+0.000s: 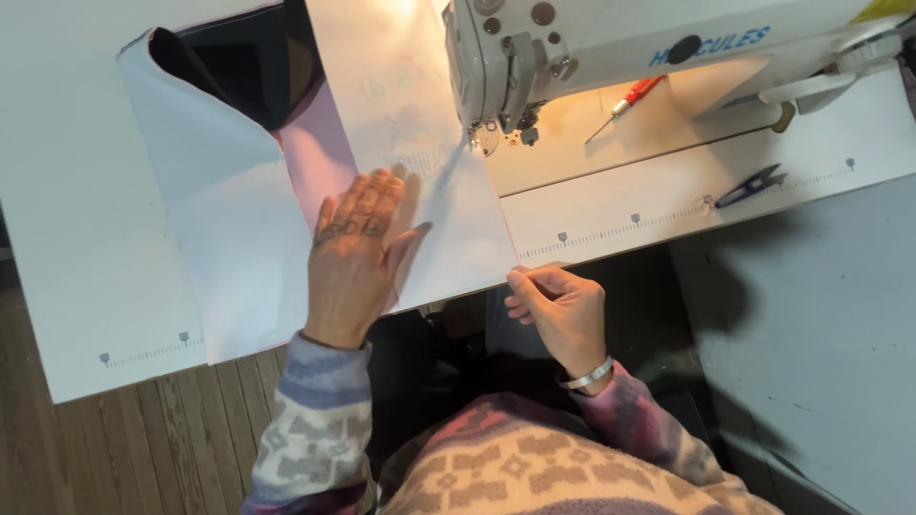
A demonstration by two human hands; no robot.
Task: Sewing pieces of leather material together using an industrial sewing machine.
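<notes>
White flat sewing table (67, 238) fills most of the view; white industrial sewing machine (611, 48) sits at its far right end and serves as landmark. Pale pink-white fabric panel (420, 143) runs from under the machine's needle area toward the person, overlapping a second white fabric piece (229, 238) left of the machine, whose far corner folds back to show dark lining (239, 67). Left hand (358, 253) lies flat, fingers spread, palm down on the pale panel just below-left of the needle, likely pressing layers so they stay aligned. Right hand (563, 310), below the machine at the table's near edge, pinches the panel's near corner between thumb and fingers, seemingly keeping the edge taut. Hands apart, both on fabric. Red-handled screwdriver (634, 95) rests on the bed beneath the machine arm; small blue thread snips (754, 183) lie on the table below the machine's right end, within reach.
</notes>
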